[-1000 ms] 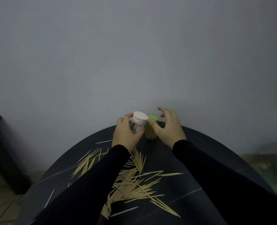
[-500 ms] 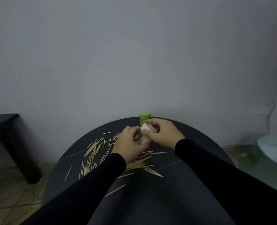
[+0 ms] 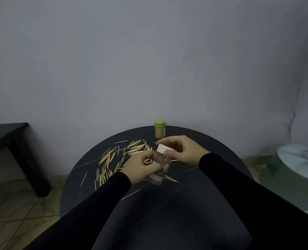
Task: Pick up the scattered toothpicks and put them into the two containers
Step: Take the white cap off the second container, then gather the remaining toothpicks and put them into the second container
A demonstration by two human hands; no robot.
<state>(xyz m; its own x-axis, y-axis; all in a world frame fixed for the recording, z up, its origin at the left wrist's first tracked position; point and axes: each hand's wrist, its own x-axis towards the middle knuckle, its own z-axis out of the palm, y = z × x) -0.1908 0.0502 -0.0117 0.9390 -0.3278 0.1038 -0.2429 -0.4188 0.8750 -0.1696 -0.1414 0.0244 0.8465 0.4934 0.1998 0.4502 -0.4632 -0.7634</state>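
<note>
Several pale toothpicks (image 3: 113, 157) lie scattered over the left and middle of a round black table (image 3: 203, 177). My left hand (image 3: 142, 168) grips a clear plastic container (image 3: 160, 170), tilted above the table. My right hand (image 3: 184, 150) pinches its white lid (image 3: 163, 148) at the container's upper end. I cannot tell whether the lid is on or off. A second container with a green lid (image 3: 160, 129), full of toothpicks, stands upright at the table's far edge.
A black side table (image 3: 10, 141) stands at the left over a tiled floor (image 3: 14, 210). A pale green round object (image 3: 294, 168) sits on the floor at the right. A grey wall rises directly behind the table.
My left hand lifted the clear container away from the green-lidded one and brought it nearer, tilted. My right hand left the green container and took hold of the white lid.
</note>
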